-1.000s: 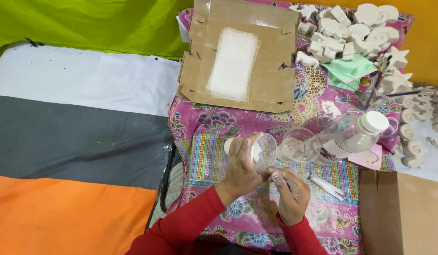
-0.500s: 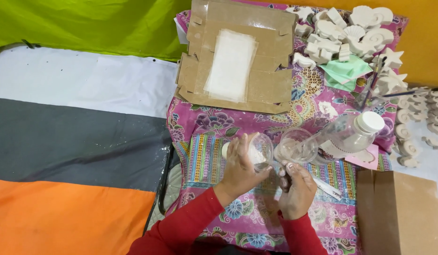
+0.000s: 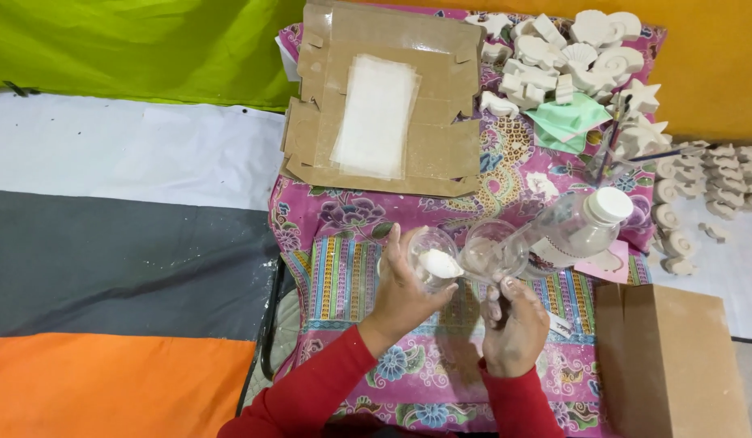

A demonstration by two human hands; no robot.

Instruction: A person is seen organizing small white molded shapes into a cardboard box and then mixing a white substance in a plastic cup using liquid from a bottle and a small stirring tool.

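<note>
Left hand (image 3: 404, 284) around clear cup (image 3: 431, 255)

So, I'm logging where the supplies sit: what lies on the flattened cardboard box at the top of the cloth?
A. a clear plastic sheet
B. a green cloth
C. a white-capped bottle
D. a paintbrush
A: a clear plastic sheet lies flat on the flattened cardboard box, nothing else on it.

Flattened brown carton (image 3: 384, 105) up top; brown box (image 3: 672, 365) lower right.
</note>
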